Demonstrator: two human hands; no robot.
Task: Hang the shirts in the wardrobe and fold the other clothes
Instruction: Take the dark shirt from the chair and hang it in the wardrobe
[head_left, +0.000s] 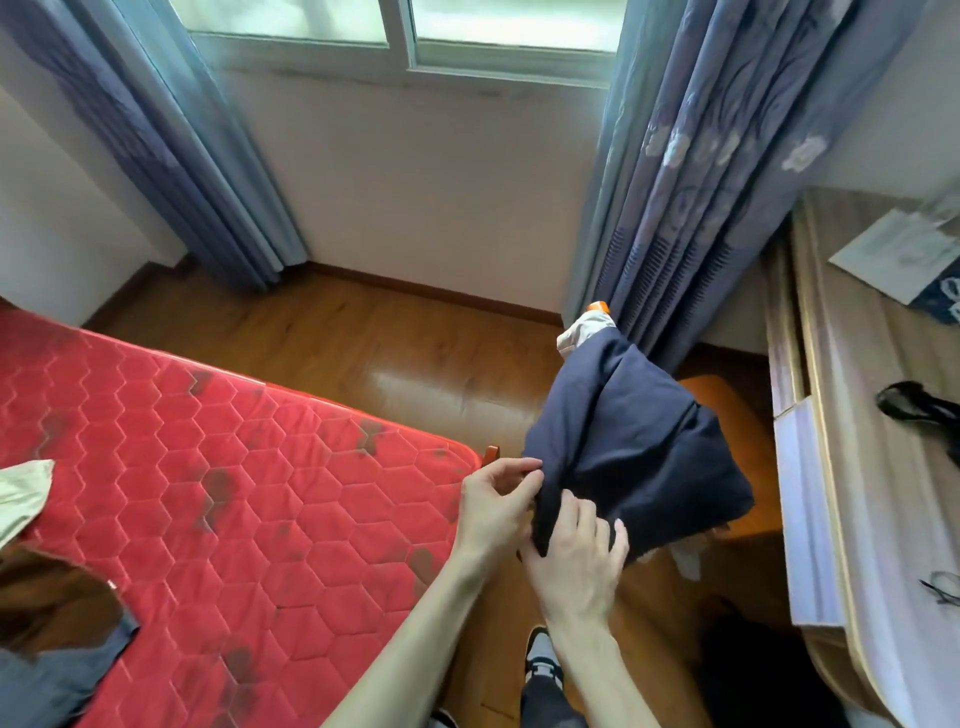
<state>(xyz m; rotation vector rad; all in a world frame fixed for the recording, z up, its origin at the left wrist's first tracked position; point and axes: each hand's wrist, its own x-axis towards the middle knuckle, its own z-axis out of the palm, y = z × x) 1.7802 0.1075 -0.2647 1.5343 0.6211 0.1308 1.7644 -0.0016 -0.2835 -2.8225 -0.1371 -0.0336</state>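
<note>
Chair (722, 410) is almost wholly hidden under the navy garment (634, 457) draped over it beside the bed (208, 467), a pale cloth (582, 332) peeking out at its top. Left hand (493, 509) pinches the garment's near edge; right hand (576, 561) grips the same edge, fingers curled round it. Clothes (31, 597) on the bed are cut off at the left; curtains (701, 182) and a desk (878, 441) stand close by.

A red quilted mattress (218, 467) is seen at 8 o'clock, with a beige cloth (23, 491) laid on it at its 9 o'clock edge and a dark grey garment (57, 670) at its 7 o'clock corner. A wooden desk (878, 467) is seen at 3 o'clock, on which a white paper (893, 249), a black object (919, 405) and spectacles (943, 592) are laid.
</note>
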